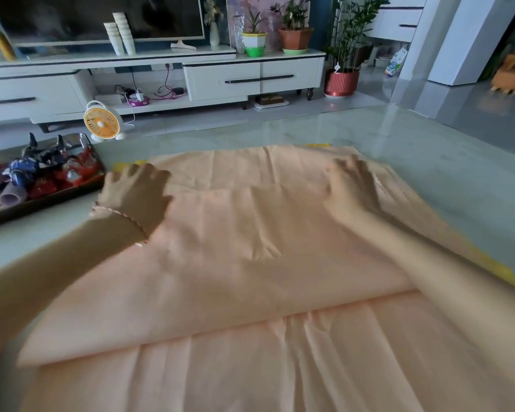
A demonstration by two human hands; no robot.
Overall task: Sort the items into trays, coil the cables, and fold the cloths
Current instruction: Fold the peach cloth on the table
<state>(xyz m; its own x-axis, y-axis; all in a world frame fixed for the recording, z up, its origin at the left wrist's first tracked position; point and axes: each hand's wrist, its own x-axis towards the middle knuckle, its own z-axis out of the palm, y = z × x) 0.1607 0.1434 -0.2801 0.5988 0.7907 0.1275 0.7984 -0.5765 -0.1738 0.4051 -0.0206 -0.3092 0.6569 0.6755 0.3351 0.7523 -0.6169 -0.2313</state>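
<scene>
A large peach cloth (238,263) lies spread over most of the table, with one layer folded over another and a fold edge running across the near part. My left hand (137,191) rests flat on the cloth's far left part, fingers spread. My right hand (351,185) presses flat on its far right part, fingers apart too. A yellow cloth (500,269) shows beneath the peach one along the right edge and at the far corners. A dark tray (42,200) at the left holds several red, blue and purple items.
The pale glossy table (428,138) extends beyond the cloth to the far right. A small orange fan (101,121) stands on the floor past the tray. Behind it are a white TV cabinet (250,75) and potted plants.
</scene>
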